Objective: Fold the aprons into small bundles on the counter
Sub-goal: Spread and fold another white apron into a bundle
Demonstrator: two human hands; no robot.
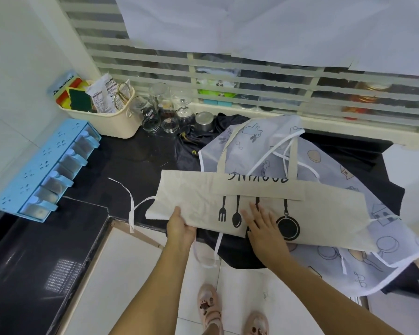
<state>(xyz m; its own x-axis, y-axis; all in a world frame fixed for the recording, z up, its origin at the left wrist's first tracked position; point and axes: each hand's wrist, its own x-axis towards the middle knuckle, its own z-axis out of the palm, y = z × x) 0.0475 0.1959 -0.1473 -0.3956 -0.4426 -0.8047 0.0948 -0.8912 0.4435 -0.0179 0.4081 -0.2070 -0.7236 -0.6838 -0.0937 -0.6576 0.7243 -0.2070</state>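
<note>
A beige apron [324, 209] printed with a fork, spoon and pan lies folded into a long strip across the black counter [121, 160]. My left hand [180, 227] grips its near edge at the left, thumb on top. With straight fingers, my right hand [261, 228] presses flat on the middle of the strip. Under it lies a translucent grey-blue apron [271, 146] with white trim, and beneath that a dark navy apron [240, 252] hangs over the counter's front edge. White ties [132, 209] trail off to the left.
A cream basket [111, 117] of sponges and packets, glass jars [155, 110] and a steel cup [204, 120] stand at the back. On the left wall hangs a blue spice rack [44, 170]. A black stove top [34, 257] fills the near left.
</note>
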